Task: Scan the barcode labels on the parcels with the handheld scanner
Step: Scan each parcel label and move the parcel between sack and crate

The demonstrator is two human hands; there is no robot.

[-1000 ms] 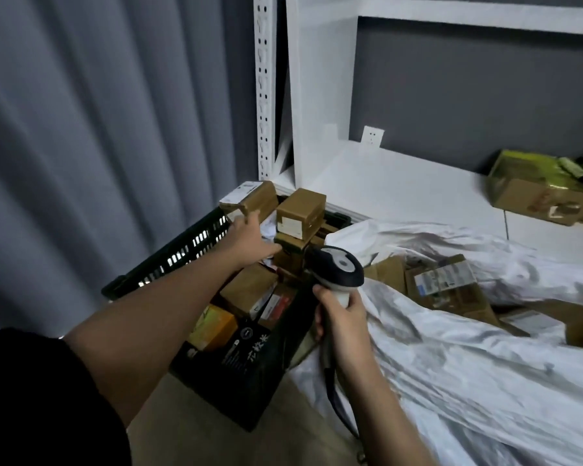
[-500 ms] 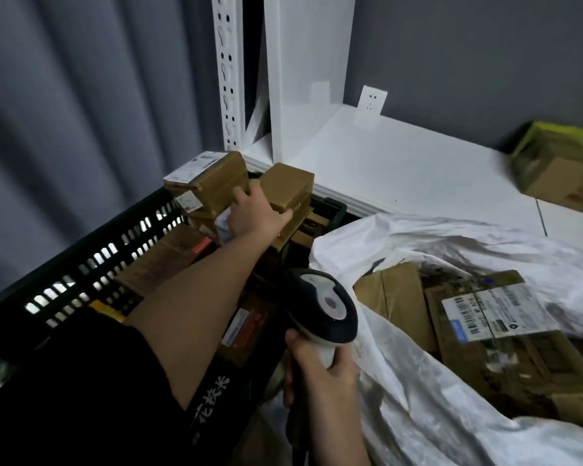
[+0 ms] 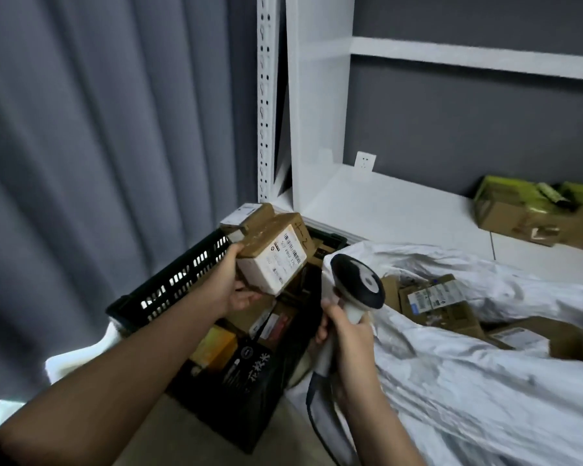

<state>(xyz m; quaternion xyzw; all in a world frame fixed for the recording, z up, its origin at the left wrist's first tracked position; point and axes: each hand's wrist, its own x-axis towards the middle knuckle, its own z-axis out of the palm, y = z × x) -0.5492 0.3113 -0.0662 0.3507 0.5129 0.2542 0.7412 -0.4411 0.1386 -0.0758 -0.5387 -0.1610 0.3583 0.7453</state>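
My left hand [image 3: 228,285] grips a small brown parcel [image 3: 272,252] lifted above the black crate [image 3: 169,284], its white barcode label turned up and to the right. My right hand [image 3: 347,338] holds the white and black handheld scanner [image 3: 357,285] by its handle, just right of the parcel, with its head level with the label. The scanner's dark cable hangs down past my right wrist. More labelled parcels [image 3: 433,299] lie in the open white sack [image 3: 468,371] on the right. Several other boxes fill the crate under the lifted parcel.
A white shelf unit [image 3: 394,203] stands behind the crate, with a perforated upright [image 3: 266,95] and a wall socket [image 3: 365,161]. Green and brown cartons [image 3: 532,213] sit at the shelf's right end. A grey curtain [image 3: 98,129] hangs on the left.
My left hand has picked a parcel off the stack in the crate and turned its label toward the scanner. My right hand has raised the scanner up beside it.
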